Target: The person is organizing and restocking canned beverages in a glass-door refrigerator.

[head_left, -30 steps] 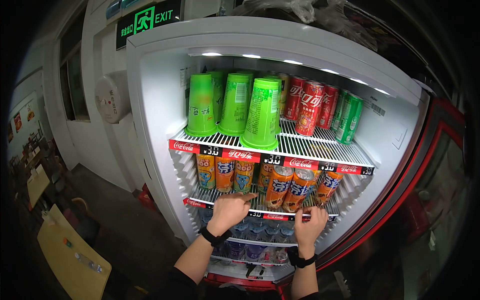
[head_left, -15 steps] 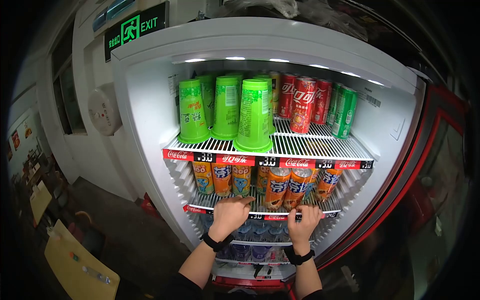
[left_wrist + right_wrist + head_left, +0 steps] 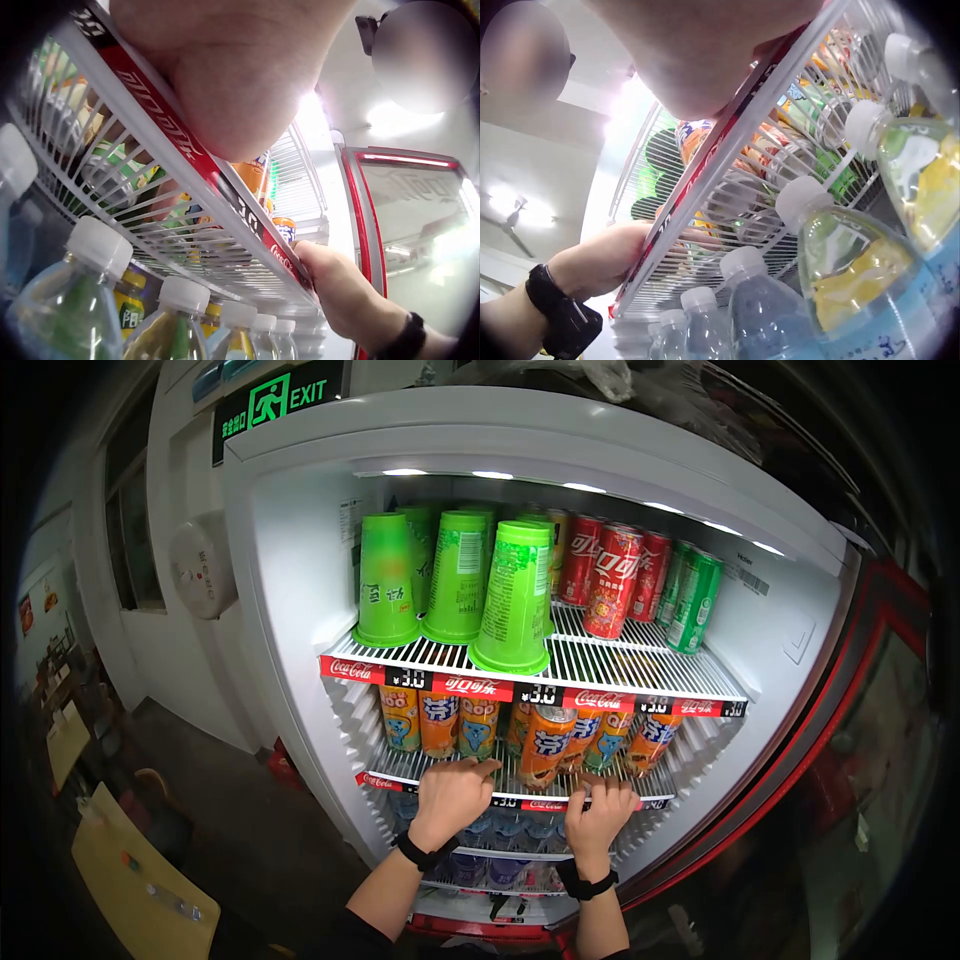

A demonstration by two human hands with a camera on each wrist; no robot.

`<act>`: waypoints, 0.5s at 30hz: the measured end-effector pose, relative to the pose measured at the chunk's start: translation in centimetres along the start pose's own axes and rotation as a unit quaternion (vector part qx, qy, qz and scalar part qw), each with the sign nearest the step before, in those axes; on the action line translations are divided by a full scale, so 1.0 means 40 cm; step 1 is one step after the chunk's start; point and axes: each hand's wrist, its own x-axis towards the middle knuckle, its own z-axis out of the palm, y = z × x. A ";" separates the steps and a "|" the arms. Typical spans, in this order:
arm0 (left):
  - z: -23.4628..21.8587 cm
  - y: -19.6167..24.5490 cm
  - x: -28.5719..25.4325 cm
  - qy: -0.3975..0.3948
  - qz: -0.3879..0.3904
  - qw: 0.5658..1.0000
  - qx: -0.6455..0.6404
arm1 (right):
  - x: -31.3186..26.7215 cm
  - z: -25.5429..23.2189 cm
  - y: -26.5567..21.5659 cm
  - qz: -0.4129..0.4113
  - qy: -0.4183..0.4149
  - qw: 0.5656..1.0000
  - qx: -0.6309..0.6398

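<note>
1. The left hand [image 3: 455, 800] rests over the front edge of the middle shelf [image 3: 508, 781], fingers apparently stretched onto the bars, clamped on no can. The right hand [image 3: 600, 815] lies on that edge too; whether its fingertips hold anything, I cannot tell.
2. The front orange can [image 3: 548, 746] stands between the hands, near the shelf's lip and ahead of its neighbours; contact with the fingers is unclear.
3. A sideways knock from either hand could tip that can over the lip; pushing it straight back might jostle the cans behind.
4. Counted: two hands; eight orange cans visible on this shelf, the front one included.
5. Above: three front green cups [image 3: 515, 600], more partly hidden; three red cans [image 3: 612, 585]; two green cans [image 3: 695, 605].
6. Below: at least five white-capped bottles [image 3: 100, 247].
</note>
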 end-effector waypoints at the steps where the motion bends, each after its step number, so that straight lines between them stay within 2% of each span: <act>1: 0.001 -0.001 -0.002 0.004 0.002 1.000 -0.005 | 0.002 0.003 0.001 0.006 -0.003 1.000 -0.001; 4: -0.004 0.001 0.000 -0.011 -0.007 1.000 -0.004 | 0.000 0.011 0.001 0.024 -0.011 1.000 -0.001; 9: -0.002 0.000 0.001 0.013 0.003 1.000 0.001 | 0.000 0.011 -0.008 0.051 -0.011 0.999 0.010; 12: -0.010 0.003 0.003 -0.010 -0.016 1.000 0.024 | -0.001 0.021 0.000 0.013 -0.007 1.000 0.007; 15: 0.002 -0.011 -0.003 0.000 -0.017 1.000 0.023 | 0.005 0.018 -0.012 0.018 -0.032 0.999 0.008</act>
